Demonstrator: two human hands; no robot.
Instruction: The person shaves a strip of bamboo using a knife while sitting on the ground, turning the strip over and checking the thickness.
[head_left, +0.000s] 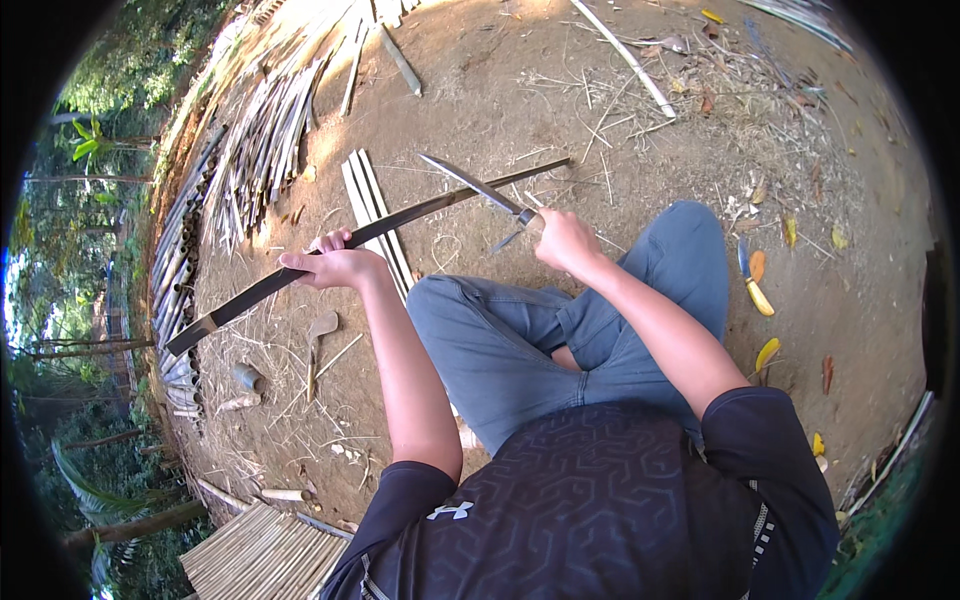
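My left hand (340, 264) is closed around a long, dark bamboo strip (260, 293). The strip slants across in front of my knees, its near end low at the left and its other end far out to the right. In my right hand (568, 242) is a long-bladed knife (468, 180), gripped by the handle. Its blade points up and left and crosses the strip toward the strip's right end; whether the edge touches it I cannot tell. Several pale bamboo slats (362, 190) lie on the ground behind the strip.
A yellow-handled knife (758, 292) lies right of my knee. Left of my legs lie a flat-headed tool (322, 326) and a short bamboo piece (247, 377). Split bamboo (262, 150) and poles (180, 275) are heaped at the far left. A slatted bamboo panel (265, 550) is near left.
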